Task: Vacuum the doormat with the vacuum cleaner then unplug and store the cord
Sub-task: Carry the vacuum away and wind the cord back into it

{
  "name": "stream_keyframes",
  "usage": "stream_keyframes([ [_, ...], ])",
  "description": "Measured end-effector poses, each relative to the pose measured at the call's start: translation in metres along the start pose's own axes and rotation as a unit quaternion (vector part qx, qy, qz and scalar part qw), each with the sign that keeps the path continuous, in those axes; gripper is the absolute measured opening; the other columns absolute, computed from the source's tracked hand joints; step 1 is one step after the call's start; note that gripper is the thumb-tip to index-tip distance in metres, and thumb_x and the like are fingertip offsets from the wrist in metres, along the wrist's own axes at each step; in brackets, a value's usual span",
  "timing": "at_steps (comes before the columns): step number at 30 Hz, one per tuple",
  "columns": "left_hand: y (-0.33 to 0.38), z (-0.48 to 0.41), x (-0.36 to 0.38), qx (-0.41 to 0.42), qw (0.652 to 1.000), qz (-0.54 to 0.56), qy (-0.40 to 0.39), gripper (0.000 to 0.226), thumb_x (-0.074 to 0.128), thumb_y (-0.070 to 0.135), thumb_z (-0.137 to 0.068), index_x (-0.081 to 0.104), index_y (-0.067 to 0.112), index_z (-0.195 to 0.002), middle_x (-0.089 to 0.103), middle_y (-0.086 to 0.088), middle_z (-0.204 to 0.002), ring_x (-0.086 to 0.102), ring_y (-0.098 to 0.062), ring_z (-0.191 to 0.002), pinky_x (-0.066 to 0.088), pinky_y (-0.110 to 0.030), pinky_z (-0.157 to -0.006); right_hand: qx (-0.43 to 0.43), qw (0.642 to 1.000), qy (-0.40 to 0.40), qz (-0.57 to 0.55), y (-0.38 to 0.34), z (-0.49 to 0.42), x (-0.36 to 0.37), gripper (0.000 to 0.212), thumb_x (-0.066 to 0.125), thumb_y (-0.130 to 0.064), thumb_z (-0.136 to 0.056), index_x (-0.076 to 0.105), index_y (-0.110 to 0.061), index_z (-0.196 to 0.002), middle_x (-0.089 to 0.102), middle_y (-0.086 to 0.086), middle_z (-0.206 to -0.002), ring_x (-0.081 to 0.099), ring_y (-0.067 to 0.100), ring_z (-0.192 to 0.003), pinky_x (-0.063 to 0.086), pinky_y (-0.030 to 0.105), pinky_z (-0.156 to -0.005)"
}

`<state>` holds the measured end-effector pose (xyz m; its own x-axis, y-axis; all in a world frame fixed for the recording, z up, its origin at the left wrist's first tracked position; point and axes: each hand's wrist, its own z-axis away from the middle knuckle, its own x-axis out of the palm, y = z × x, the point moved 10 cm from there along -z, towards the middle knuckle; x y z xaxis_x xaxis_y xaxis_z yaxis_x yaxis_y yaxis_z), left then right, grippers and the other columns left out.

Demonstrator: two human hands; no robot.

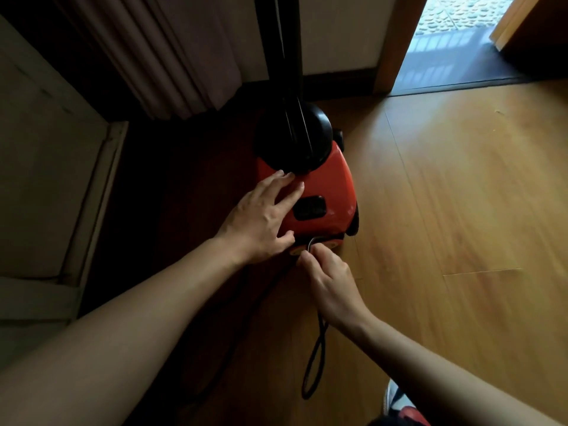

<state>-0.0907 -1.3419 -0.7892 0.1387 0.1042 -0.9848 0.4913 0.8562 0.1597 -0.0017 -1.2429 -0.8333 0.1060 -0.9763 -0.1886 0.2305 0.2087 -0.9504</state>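
Observation:
A red canister vacuum cleaner [332, 192] with a black dome and a black upright tube stands on the wood floor in the middle of the head view. My left hand [261, 216] lies flat on its red top, fingers straight. My right hand [329, 278] pinches the black cord [316, 361] right at the rear of the vacuum, where the cord enters the body. Below my right hand the cord hangs in a loop over the floor. The doormat is not in view.
A dark curtain [159, 56] hangs at the upper left, beside a pale cabinet or wall panel [46, 179]. An open doorway [455, 41] with a dark threshold is at the upper right. Light wood floor [461, 210] stretches to the right. A shoe [396, 404] shows at the bottom.

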Motion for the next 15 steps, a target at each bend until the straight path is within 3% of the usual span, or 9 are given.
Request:
stream_keyframes([
  [3,-0.002,0.001,0.001,0.012,1.000,-0.003,0.011,0.084,0.060,0.045,-0.087,0.019,0.024,-0.156,0.012,0.000,-0.162,0.006,-0.018,-0.151,0.026,-0.041,-0.119,-0.030,0.999,-0.023,-0.008,0.004,0.000,0.014,0.029,0.049,-0.020,-0.107,0.051,-0.018,-0.078,0.048,-0.008,-0.069,0.041,0.002,-0.058,0.036,0.018,-0.055],
  [7,-0.001,0.001,0.003,0.011,1.000,0.011,0.021,0.083,0.061,0.044,-0.088,0.019,0.024,-0.156,0.012,0.001,-0.162,0.006,-0.018,-0.151,0.022,-0.040,-0.118,-0.032,0.997,-0.061,-0.022,0.015,-0.008,0.029,0.023,0.046,-0.022,-0.108,0.056,-0.015,-0.089,0.052,-0.010,-0.074,0.045,0.005,-0.064,0.038,0.021,-0.059],
  [10,-0.003,0.001,0.004,0.008,1.000,0.017,0.024,0.082,0.061,0.044,-0.088,0.019,0.024,-0.156,0.013,0.002,-0.162,0.005,-0.016,-0.151,0.020,-0.038,-0.118,0.012,0.995,-0.094,-0.023,0.034,-0.019,0.050,0.018,0.044,-0.026,-0.109,0.061,-0.027,-0.104,0.064,-0.012,-0.094,0.060,-0.003,-0.085,0.048,0.016,-0.074],
  [11,-0.004,0.001,0.005,0.008,1.000,0.017,0.025,0.082,0.061,0.044,-0.087,0.020,0.024,-0.156,0.013,0.001,-0.162,0.005,-0.016,-0.151,0.020,-0.038,-0.118,0.027,0.994,-0.102,-0.016,0.040,-0.023,0.057,0.020,0.043,-0.030,-0.109,0.063,-0.027,-0.110,0.068,-0.009,-0.102,0.064,0.000,-0.094,0.053,0.021,-0.081],
  [13,-0.005,0.001,0.005,0.007,0.999,0.019,0.026,0.081,0.060,0.044,-0.087,0.021,0.024,-0.156,0.014,0.001,-0.162,0.005,-0.016,-0.151,0.022,-0.040,-0.118,0.065,0.992,-0.108,-0.001,0.052,-0.031,0.068,0.029,0.042,-0.034,-0.108,0.067,-0.019,-0.109,0.072,0.003,-0.106,0.068,0.018,-0.096,0.056,0.044,-0.088],
  [15,-0.005,0.001,0.005,0.008,0.999,0.022,0.024,0.082,0.060,0.044,-0.087,0.020,0.023,-0.156,0.013,0.000,-0.162,0.004,-0.017,-0.151,0.024,-0.042,-0.120,0.104,0.988,-0.107,-0.027,0.065,-0.040,0.075,0.030,0.041,-0.032,-0.109,0.068,-0.019,-0.102,0.073,0.009,-0.104,0.069,0.025,-0.093,0.055,0.048,-0.089],
])
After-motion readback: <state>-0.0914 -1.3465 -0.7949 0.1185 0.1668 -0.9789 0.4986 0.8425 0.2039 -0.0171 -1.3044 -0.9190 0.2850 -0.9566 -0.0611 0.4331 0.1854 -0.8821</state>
